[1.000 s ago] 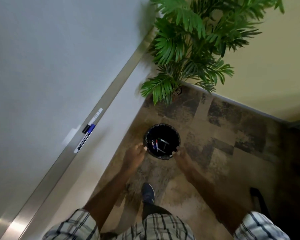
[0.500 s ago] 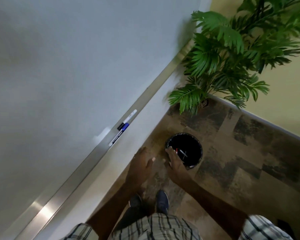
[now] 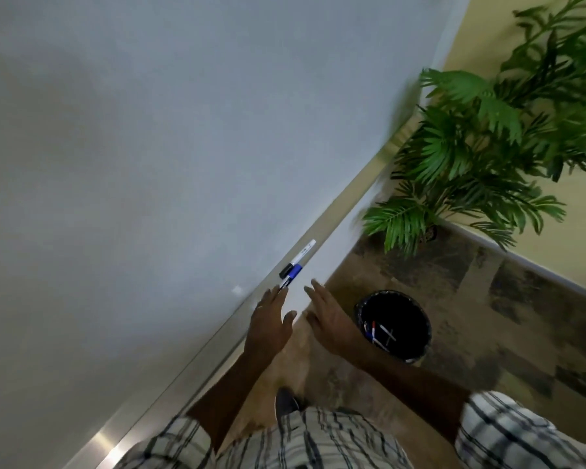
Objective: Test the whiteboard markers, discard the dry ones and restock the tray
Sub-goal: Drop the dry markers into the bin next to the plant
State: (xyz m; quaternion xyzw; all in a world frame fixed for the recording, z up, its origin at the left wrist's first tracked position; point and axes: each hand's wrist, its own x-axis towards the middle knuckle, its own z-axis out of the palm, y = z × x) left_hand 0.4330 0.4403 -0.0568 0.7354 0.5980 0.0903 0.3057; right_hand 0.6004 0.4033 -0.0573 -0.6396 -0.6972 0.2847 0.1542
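From the head camera, two markers lie end to end on the whiteboard tray (image 3: pixel 197 363): a black-capped marker (image 3: pixel 301 256) and, lower along the ledge, a blue-capped marker (image 3: pixel 291 277). The left hand (image 3: pixel 270 321) has straight, relaxed fingers, its tips at the blue-capped marker's lower end; contact cannot be told. The right hand (image 3: pixel 329 323), spread and holding nothing, hangs between tray and black bin (image 3: pixel 386 293), where discarded markers (image 3: pixel 379 333) lie. A potted palm (image 3: pixel 467 154) stands in the corner
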